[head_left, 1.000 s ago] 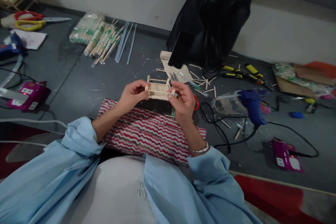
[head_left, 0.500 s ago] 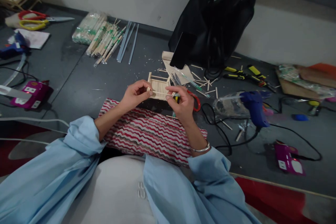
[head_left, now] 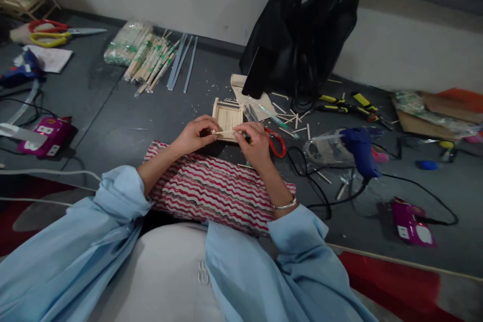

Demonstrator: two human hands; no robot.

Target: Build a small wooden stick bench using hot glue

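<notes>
A small miniature frame of thin wooden sticks (head_left: 228, 118), with a slatted floor and raised rails, is between my hands at the near middle of the table. Across its near side runs a thin wooden stick (head_left: 225, 133). My left hand (head_left: 198, 134) pinches the stick's left end between thumb and fingers. At the other end, my right hand (head_left: 253, 142) pinches it too. Whether the stick touches the frame is hard to tell. Red-handled scissors (head_left: 277, 143) lie beside my right hand, partly hidden by it. Under my forearms is a red-striped cloth (head_left: 211, 188).
Wrapped stick bundles (head_left: 149, 60) and grey strips (head_left: 181, 63) lie back left. A phone (head_left: 259, 73) leans on a black bag (head_left: 302, 35). Cut sticks (head_left: 290, 116) are scattered right of centre. Farther right are a blue glue gun (head_left: 360, 151), its cord, and a purple box (head_left: 411, 224).
The stick frame has tipped, so its slatted floor shows more from above. My right hand has shifted slightly left, and both hands keep their pinch.
</notes>
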